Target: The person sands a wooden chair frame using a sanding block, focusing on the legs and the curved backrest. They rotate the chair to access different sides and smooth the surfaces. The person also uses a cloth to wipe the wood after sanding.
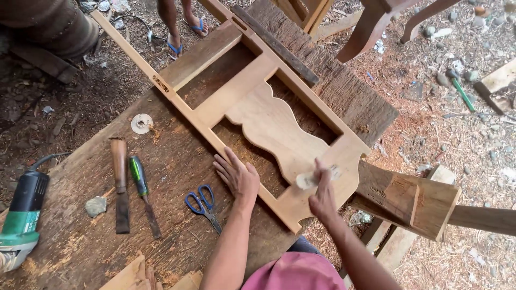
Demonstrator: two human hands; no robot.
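A pale wooden chair-back frame (226,86) with a curvy centre splat (271,126) lies flat on a rough dark workbench (172,161). My left hand (237,175) rests flat on the frame's near rail, fingers spread. My right hand (322,193) is closed on a small pale piece of sandpaper (307,180), pressed against the lower end of the splat where it meets the bottom rail.
Blue-handled scissors (202,206), two chisels (121,182) (143,193), a small stone (96,205) and a round disc (141,123) lie on the bench. A green power tool (22,220) sits at far left. Another person's feet in blue sandals (185,32) stand beyond. A wooden block (408,198) juts right.
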